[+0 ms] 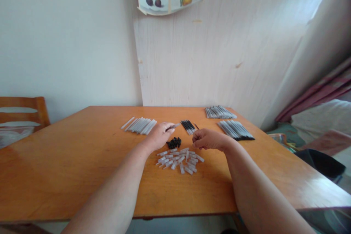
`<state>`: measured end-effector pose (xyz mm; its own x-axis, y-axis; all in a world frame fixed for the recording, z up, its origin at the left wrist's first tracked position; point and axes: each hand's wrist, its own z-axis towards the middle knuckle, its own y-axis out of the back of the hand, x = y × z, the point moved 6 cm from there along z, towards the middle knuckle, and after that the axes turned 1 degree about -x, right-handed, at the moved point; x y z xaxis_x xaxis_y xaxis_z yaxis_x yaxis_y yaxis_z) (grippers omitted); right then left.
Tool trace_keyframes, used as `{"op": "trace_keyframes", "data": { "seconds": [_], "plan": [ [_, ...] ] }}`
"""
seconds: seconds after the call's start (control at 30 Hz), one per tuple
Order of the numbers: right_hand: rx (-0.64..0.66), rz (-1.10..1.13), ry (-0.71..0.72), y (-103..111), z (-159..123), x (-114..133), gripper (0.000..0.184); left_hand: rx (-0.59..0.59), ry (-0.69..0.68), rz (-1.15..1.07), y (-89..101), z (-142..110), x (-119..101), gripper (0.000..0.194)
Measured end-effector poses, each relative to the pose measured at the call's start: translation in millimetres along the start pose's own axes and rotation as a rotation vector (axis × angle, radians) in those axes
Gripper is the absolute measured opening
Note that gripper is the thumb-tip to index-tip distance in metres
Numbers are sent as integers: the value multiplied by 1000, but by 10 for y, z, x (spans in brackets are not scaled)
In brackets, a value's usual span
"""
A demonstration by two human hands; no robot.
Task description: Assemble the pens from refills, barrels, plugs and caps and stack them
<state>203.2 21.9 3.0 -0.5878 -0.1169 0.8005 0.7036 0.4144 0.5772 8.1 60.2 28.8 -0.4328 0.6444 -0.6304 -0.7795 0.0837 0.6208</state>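
My left hand (160,133) is closed around a slim pale pen barrel (177,125), whose end sticks out past the thumb to the right. My right hand (208,139) is closed, its fingertips pinched together above the table; whatever they hold is too small to make out. Between the hands lies a heap of small black plugs (174,143). Nearer to me, small clear caps (181,159) are scattered. Just beyond the hands lies a row of black-and-clear pen refills (187,127), with a thin dark stick (196,126) beside it.
Clear pen barrels (141,125) lie in a row to the left on the wooden table (82,161). Two rows of grey pens with black ends, one nearer (236,129) and one farther (220,112), lie to the right. A wooden chair (41,111) stands left.
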Motion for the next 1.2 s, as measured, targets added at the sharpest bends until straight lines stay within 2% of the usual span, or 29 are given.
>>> {"op": "trace_keyframes", "data": {
  "seconds": [0.17,0.47,0.53,0.6,0.73,0.8,1.0,1.2],
  "plan": [
    [32,-182,-71,28,-5,-62,6,10,21,48,10,2,54,31],
    [141,-260,-94,21,-75,-79,14,45,30,118,16,13,99,33],
    [105,-273,-96,21,-56,-87,14,42,36,126,20,17,111,33],
    [6,-302,-70,40,-14,-68,14,34,37,134,23,18,119,33],
    [-266,-371,93,72,90,60,18,39,43,143,13,16,123,32],
    [-335,-355,144,41,143,88,24,39,42,136,12,13,114,32],
    [-272,-262,285,-157,305,40,37,44,41,136,9,9,95,30],
    [-223,-349,337,-234,386,-26,40,45,30,153,-2,14,101,30]
  ]
}}
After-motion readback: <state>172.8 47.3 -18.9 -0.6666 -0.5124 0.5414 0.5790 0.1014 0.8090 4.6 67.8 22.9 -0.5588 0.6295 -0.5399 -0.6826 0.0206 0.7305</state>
